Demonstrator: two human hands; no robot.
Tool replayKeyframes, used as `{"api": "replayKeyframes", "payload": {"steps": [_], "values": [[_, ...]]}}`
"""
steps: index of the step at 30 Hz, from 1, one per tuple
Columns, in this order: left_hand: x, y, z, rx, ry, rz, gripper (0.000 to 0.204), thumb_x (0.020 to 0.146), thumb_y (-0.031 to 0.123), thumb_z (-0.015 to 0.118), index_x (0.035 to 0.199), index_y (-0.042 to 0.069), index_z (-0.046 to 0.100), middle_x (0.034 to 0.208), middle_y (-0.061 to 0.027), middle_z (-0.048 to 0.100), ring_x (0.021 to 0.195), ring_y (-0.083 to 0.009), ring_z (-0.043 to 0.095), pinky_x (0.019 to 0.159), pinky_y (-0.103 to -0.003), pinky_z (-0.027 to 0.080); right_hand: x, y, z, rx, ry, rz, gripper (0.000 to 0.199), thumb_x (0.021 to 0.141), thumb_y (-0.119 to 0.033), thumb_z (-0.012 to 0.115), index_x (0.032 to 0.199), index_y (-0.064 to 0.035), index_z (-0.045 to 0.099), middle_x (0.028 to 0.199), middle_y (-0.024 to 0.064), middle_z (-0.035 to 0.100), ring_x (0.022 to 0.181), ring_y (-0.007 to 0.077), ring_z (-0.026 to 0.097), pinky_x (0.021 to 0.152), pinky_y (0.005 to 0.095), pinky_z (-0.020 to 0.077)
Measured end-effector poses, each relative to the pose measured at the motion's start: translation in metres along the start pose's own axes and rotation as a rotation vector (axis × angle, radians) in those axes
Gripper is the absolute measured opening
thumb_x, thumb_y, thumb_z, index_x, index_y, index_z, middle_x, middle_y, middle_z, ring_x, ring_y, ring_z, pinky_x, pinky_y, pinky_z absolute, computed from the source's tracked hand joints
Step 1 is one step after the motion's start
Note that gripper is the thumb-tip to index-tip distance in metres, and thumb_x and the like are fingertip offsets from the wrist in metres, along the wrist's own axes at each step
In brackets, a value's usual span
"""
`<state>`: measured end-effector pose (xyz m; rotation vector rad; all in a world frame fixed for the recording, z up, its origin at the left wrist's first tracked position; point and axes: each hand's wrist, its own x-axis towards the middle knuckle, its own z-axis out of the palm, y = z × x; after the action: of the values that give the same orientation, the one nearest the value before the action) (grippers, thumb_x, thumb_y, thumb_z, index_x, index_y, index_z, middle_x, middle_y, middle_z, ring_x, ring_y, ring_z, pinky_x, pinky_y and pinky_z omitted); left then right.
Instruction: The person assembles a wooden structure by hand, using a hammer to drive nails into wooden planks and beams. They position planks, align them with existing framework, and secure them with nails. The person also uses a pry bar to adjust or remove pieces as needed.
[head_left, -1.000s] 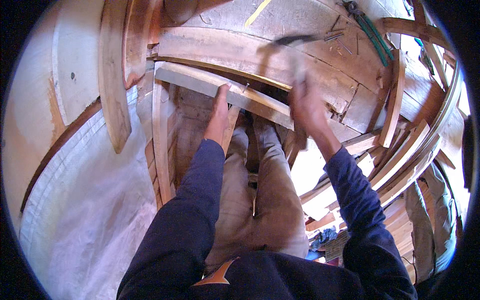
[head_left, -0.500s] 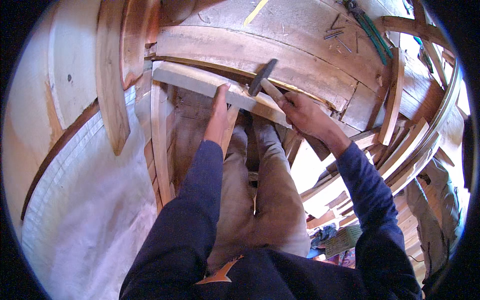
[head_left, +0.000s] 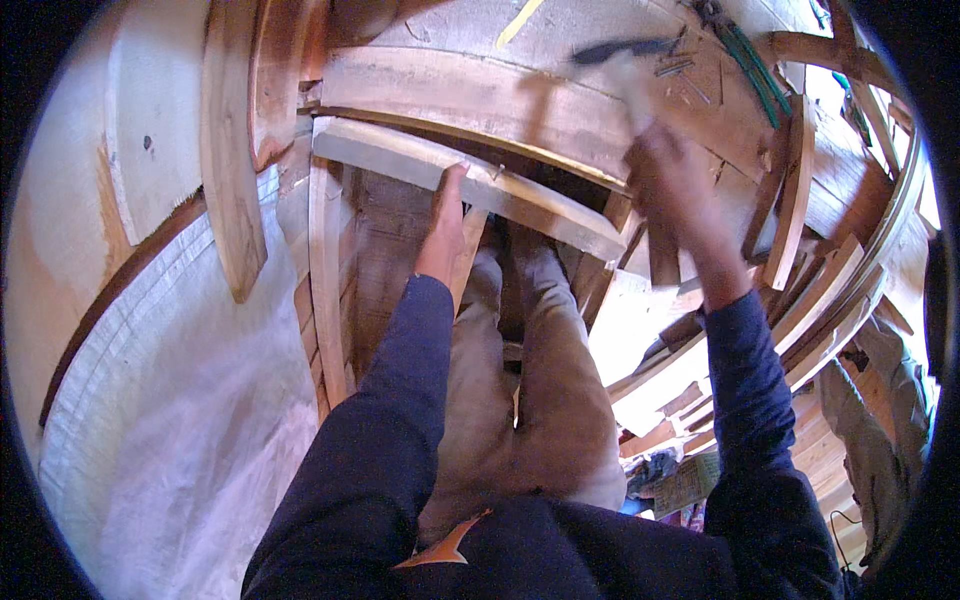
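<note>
A short, thick length of wood (head_left: 385, 157) lies slantwise in front of me, above the gap where my legs are. My left hand (head_left: 446, 225) grips its near edge, thumb on top and the other fingers hidden beneath. Just right of that thumb, a nail (head_left: 498, 172) stands partly out of the wood's upper face. My right hand (head_left: 678, 185) is closed round the handle of a hammer (head_left: 631, 90), raised above and right of the nail. Motion blurs both that hand and the hammer, whose dark head points away from me over the planks.
Beyond the wood spreads a plank surface (head_left: 430, 80) with several loose nails (head_left: 690, 78) and green-handled pliers (head_left: 750, 65). Curved timber strips (head_left: 815, 300) run along the right. On the left hangs whitish sheeting (head_left: 190, 400) beside an upright board (head_left: 232, 160). Another person's trousers (head_left: 865, 430) show at far right.
My right hand has lifted the hammer up, away and to the right from beside the nail, uncovering the wood's right end. My left hand keeps its hold on the wood.
</note>
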<state>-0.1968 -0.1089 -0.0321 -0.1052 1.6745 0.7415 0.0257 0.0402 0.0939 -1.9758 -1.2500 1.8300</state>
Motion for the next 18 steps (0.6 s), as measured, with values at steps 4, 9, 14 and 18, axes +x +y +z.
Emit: {"api": "replayKeyframes", "payload": {"steps": [4,9,14,18], "values": [[0.004,0.000,0.003,-0.022,-0.050,0.013,0.083,0.077,0.059,0.060,0.136,0.003,0.043,0.142,-0.0151,0.037,0.133,-0.0264,0.030,0.112,-0.039,0.019,0.005,-0.005,0.015,0.054,0.331,-0.242,0.029,0.098,-0.029,0.046,0.094,-0.0022,0.055,0.067,0.0082,0.058,0.057,0.0194,0.058,0.051,0.0354,0.0474],[-0.001,0.003,0.001,-0.113,-0.006,0.021,0.066,0.081,0.050,0.061,0.127,0.003,0.052,0.126,-0.0096,0.051,0.115,-0.0211,0.046,0.101,-0.035,0.035,-0.021,-0.004,0.010,-0.328,-0.293,0.103,0.036,0.097,-0.034,0.048,0.107,-0.0002,0.057,0.075,0.0076,0.057,0.064,0.0166,0.055,0.058,0.0333,0.0466],[0.000,0.000,0.004,-0.048,-0.028,0.002,0.071,0.081,0.052,0.060,0.130,0.002,0.050,0.130,-0.0101,0.049,0.119,-0.0220,0.044,0.103,-0.035,0.033,0.016,-0.022,-0.005,0.040,0.645,-0.375,0.025,0.099,-0.024,0.045,0.086,-0.0037,0.054,0.073,0.0072,0.057,0.053,0.0168,0.055,0.047,0.0330,0.0452],[-0.010,0.009,0.009,-0.074,-0.054,-0.027,0.074,0.082,0.053,0.059,0.134,0.002,0.046,0.135,-0.0104,0.046,0.126,-0.0218,0.039,0.108,-0.033,0.028,-0.011,0.045,0.031,-0.623,-0.294,-0.211,0.036,0.095,-0.026,0.050,0.117,0.0034,0.054,0.088,0.0196,0.063,0.077,0.0311,0.061,0.072,0.0441,0.0492]]}}
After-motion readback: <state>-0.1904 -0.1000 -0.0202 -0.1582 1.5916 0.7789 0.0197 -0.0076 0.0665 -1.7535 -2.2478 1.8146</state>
